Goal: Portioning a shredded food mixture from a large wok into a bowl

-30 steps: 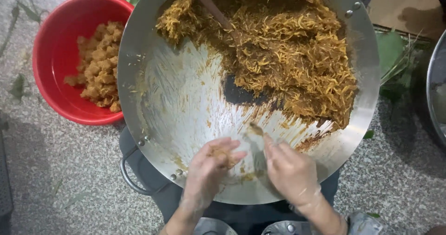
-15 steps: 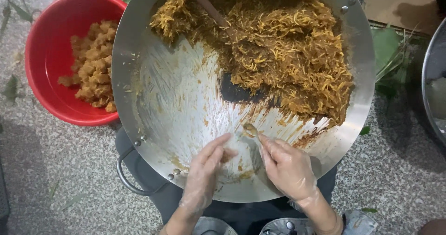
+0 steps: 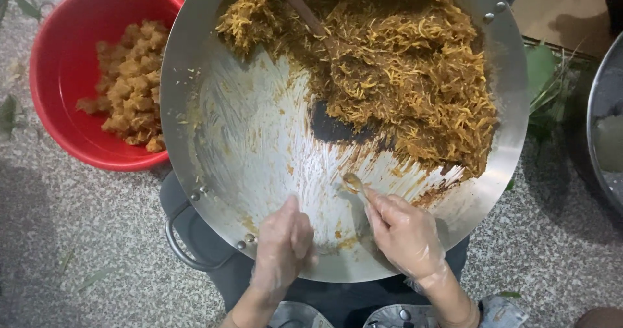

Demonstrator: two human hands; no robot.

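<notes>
Both hands work low over the near edge of a wide, shallow, silver metal pan [image 3: 259, 140], each covered in a thin clear plastic glove. Her or his left hand [image 3: 282, 240] is curled shut, fingers folded in toward the palm as if cupping a small lump of filling, though what sits inside is hidden. The right hand [image 3: 402, 234] is closed around the handle of a small metal spoon [image 3: 354, 183], whose bowl carries a dab of brownish mix and rests on the scraped, smeared bottom of the pan just beyond the fingers. Farther across the pan, filling its far half, lies a big heap of golden-brown shredded filling [image 3: 402, 68], with a brown wooden stirring stick [image 3: 298, 3] poking out of it near the top. To the left of the pan, touching its rim from this view, stands a round red plastic basin [image 3: 58, 75] holding a pile of tan, lumpy shaped pieces [image 3: 130, 88]. Everything sits on a speckled grey stone floor [image 3: 78, 237], and some green leaves [image 3: 542, 75] lie at the right.
</notes>
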